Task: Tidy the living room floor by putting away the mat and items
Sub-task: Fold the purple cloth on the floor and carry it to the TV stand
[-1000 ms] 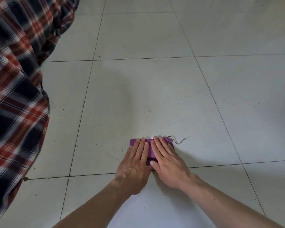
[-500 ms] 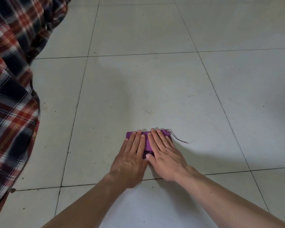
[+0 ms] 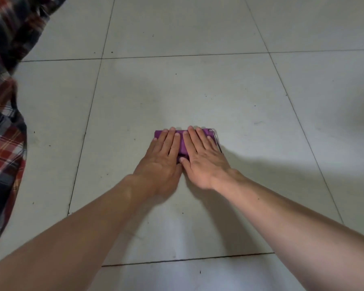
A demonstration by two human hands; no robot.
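Note:
A small folded purple cloth (image 3: pixel 183 145) lies flat on the pale tiled floor (image 3: pixel 198 91), mid-frame. My left hand (image 3: pixel 163 156) presses its left half with straight fingers. My right hand (image 3: pixel 204 158) presses the right half, fingers also flat and side by side with the left. A thin dark thread (image 3: pixel 217 141) runs along the cloth's right edge. Most of the cloth is hidden under my palms.
A red, black and white plaid fabric (image 3: pixel 2 143) hangs down along the left edge of the view. Grey grout lines cross the floor; small dark specks dot the tiles.
The view has shifted so the hands and cloth sit higher and my arms reach further out. The loose thread now lies against the cloth's right edge. Both hands stay flat on the cloth.

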